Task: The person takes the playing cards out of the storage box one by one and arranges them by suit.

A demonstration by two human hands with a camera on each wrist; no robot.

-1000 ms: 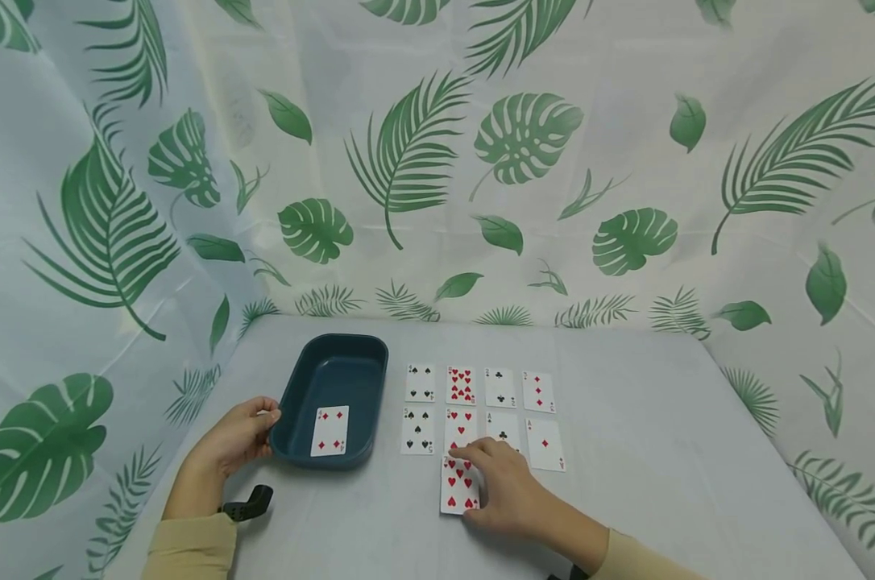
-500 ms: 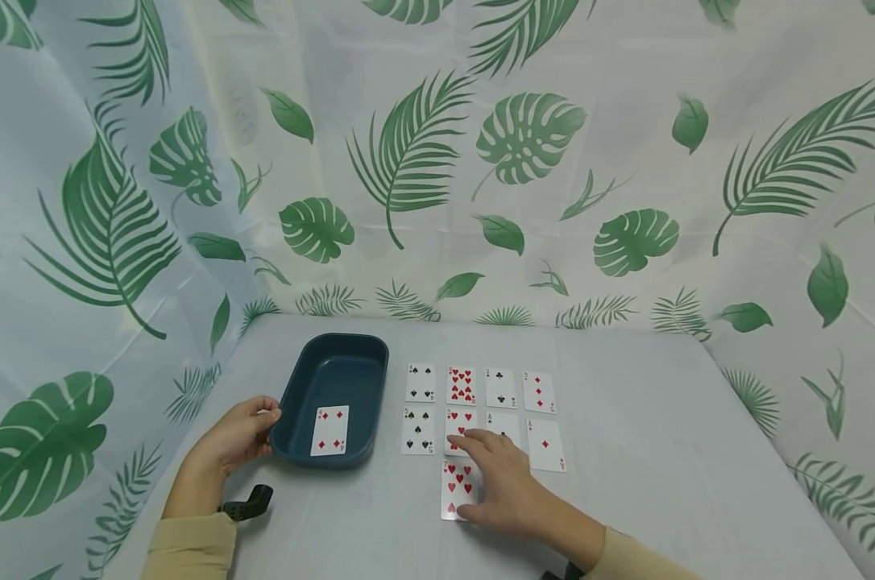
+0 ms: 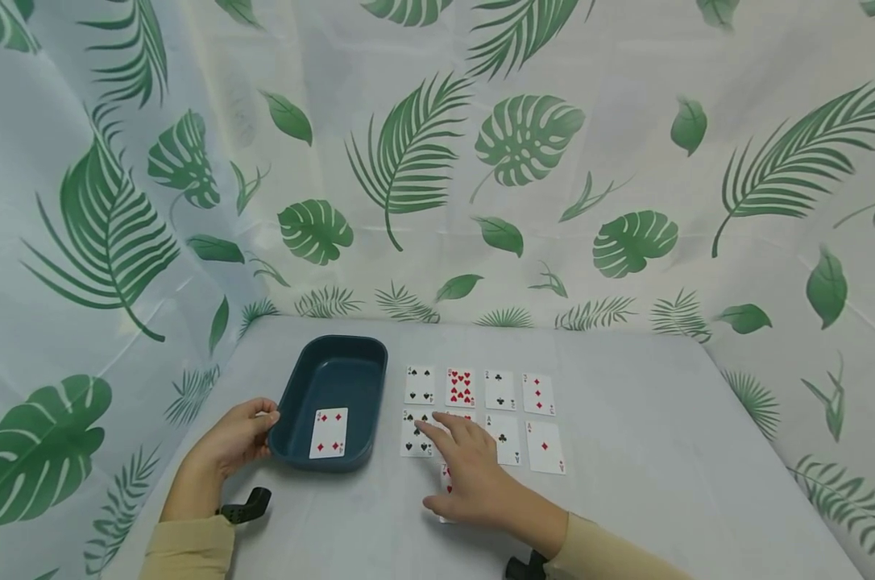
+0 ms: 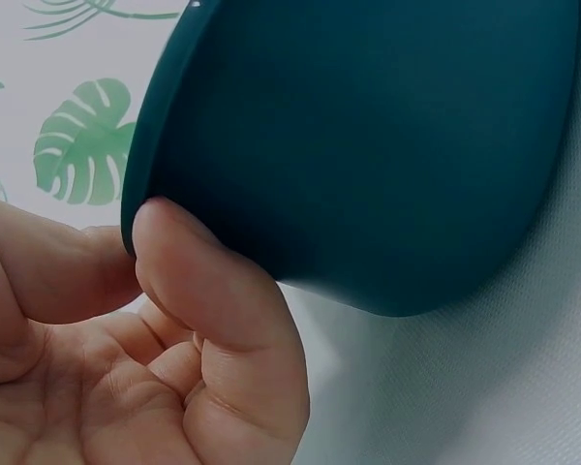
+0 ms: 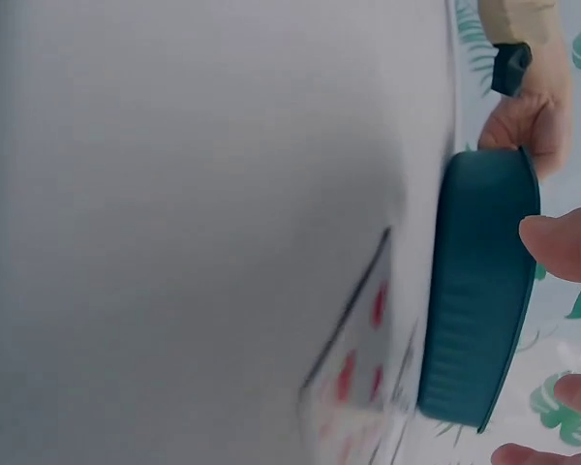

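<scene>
My left hand [image 3: 238, 439] pinches the rim of a dark teal tray [image 4: 368, 145] between thumb and fingers at its near left corner. A four of diamonds [image 3: 329, 433] lies face up inside the tray. My right hand [image 3: 474, 467] hovers over the laid-out cards with its fingers spread and nothing between them. Beneath it, a seven of hearts [image 3: 446, 481] is mostly covered, and a second heart card behind that is largely hidden too. The right fingertips overlap the five of spades [image 3: 416, 445] in the head view.
Face-up playing cards lie in two rows right of the tray: a four of spades [image 3: 419, 385], a heart card [image 3: 460, 387], a two of clubs [image 3: 499, 391], a three of diamonds [image 3: 538, 395], an ace of clubs [image 3: 507, 447] and an ace of diamonds [image 3: 545, 447]. Leaf-patterned sheeting [image 3: 524, 242] walls the table.
My right hand has let go of the seven of hearts, lifted off it and moved left toward the five of spades. My left hand and the tray stay in place.
</scene>
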